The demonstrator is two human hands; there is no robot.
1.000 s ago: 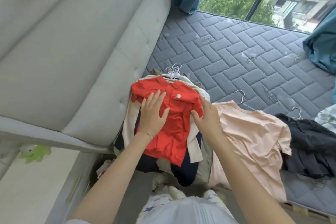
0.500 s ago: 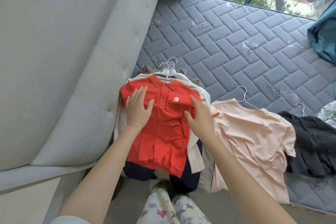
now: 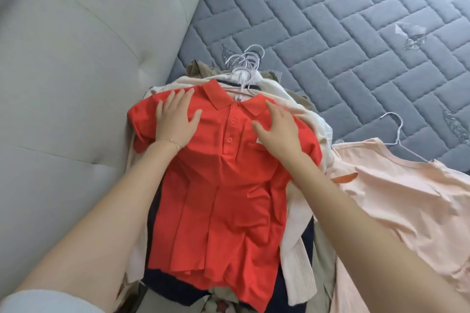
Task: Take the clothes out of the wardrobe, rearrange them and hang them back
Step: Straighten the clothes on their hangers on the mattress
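A red polo shirt (image 3: 223,201) lies on top of a stack of hung clothes at the mattress edge. My left hand (image 3: 175,122) rests flat on its left shoulder, fingers spread. My right hand (image 3: 278,128) lies flat on its right chest, fingers straight. A bunch of white hanger hooks (image 3: 245,61) sticks out above the collar. Under the polo lie cream, khaki and navy garments (image 3: 297,254). A peach T-shirt (image 3: 396,201) on a wire hanger (image 3: 399,134) is spread out to the right.
The grey quilted mattress (image 3: 343,33) fills the upper right. A padded grey headboard (image 3: 76,58) stands at the left, touching the stack. The stack hangs over the mattress's front edge.
Both hands slid up the red polo from its middle to its shoulders. The camera has moved closer and tilted down, so the window and the dark garment at the right are out of view.
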